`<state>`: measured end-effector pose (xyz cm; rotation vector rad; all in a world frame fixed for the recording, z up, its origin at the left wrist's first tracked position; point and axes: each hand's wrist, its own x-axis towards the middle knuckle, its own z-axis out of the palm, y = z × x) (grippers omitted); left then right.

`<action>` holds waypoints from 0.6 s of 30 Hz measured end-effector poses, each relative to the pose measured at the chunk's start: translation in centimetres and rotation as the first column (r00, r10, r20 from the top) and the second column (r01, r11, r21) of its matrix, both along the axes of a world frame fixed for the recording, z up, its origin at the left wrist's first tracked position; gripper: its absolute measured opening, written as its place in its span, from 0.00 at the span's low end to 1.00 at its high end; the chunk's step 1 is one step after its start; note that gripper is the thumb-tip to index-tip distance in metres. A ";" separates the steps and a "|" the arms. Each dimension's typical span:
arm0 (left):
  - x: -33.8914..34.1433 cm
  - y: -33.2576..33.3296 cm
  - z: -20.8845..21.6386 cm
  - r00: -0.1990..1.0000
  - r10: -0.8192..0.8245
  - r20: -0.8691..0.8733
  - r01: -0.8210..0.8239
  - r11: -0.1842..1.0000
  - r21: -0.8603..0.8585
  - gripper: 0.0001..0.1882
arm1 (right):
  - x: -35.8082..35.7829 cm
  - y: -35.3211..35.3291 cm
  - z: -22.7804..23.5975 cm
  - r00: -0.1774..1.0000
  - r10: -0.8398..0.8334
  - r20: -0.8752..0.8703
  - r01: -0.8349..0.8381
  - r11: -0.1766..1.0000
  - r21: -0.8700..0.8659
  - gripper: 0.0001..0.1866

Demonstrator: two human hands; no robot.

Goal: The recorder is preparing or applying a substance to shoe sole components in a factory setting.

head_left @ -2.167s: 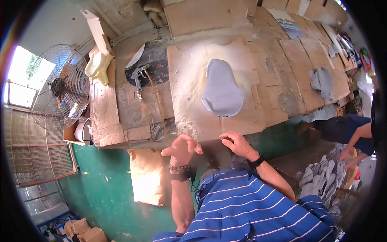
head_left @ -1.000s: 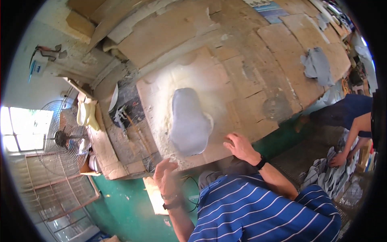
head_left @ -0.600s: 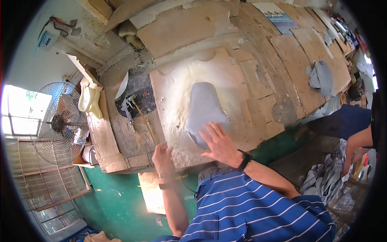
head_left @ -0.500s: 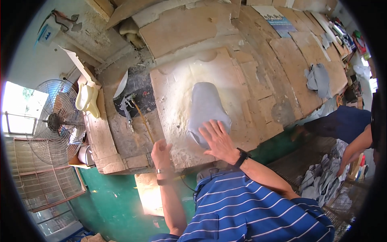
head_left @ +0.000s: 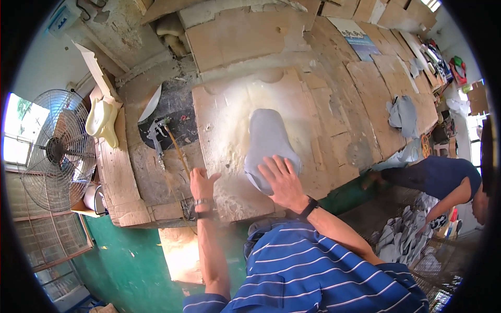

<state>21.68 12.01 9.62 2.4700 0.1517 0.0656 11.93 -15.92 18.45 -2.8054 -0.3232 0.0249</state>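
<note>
A grey, seat-shaped piece, narrow at the far end and wide at the near end, lies on a pale-dusted cardboard sheet. My right hand rests palm-down with spread fingers on its near end. My left hand is over the bench's near edge, left of the grey piece and apart from it. Its thumb stands away from the fingers, and nothing shows in it. Close to its fingers is the near end of a thin stick or brush. Beyond the stick lies a metal spray gun.
A wire-caged fan and a pale yellow foam piece are at the left. Grey cloth lies on the bench's right part. At the right another person bends over a heap of grey pieces.
My left hand has moved slightly left and away from me, nearer the stick, and its thumb has spread. My right hand stays on the grey piece. The view has shifted a little.
</note>
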 end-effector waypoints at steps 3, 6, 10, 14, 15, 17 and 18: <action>2.8 -1.0 -1.1 0.992 -0.039 -0.124 0.039 0.999 0.001 0.30 | 0.1 0.0 0.1 1.000 -0.007 -0.010 0.007 1.000 -0.003 0.52; 5.2 -1.9 -2.0 0.979 -0.064 -0.195 0.068 0.998 0.011 0.32 | 0.3 -0.2 0.3 1.000 -0.009 -0.015 0.009 1.000 0.020 0.51; 8.3 -3.2 -3.1 0.961 -0.108 -0.255 0.128 0.990 0.063 0.32 | 0.5 -0.4 0.4 1.000 -0.013 0.009 0.013 1.000 0.017 0.49; 10.7 -4.4 -4.1 0.950 -0.135 -0.282 0.168 0.981 0.097 0.32 | 0.8 -0.5 0.6 0.998 -0.006 -0.068 0.007 1.000 0.013 0.46; 11.2 -4.6 -4.4 0.952 -0.120 -0.283 0.163 0.978 0.132 0.31 | 0.8 -0.5 0.5 0.998 -0.004 -0.059 0.005 1.000 0.014 0.45; 11.8 -5.1 -4.7 0.952 -0.108 -0.288 0.160 0.973 0.166 0.31 | 1.0 -0.6 0.4 0.999 -0.004 -0.054 0.005 1.000 0.014 0.43; 12.1 -5.3 -4.7 0.946 -0.090 -0.311 0.156 0.969 0.194 0.31 | 1.1 -0.6 0.5 0.998 -0.002 -0.056 0.003 1.000 0.013 0.42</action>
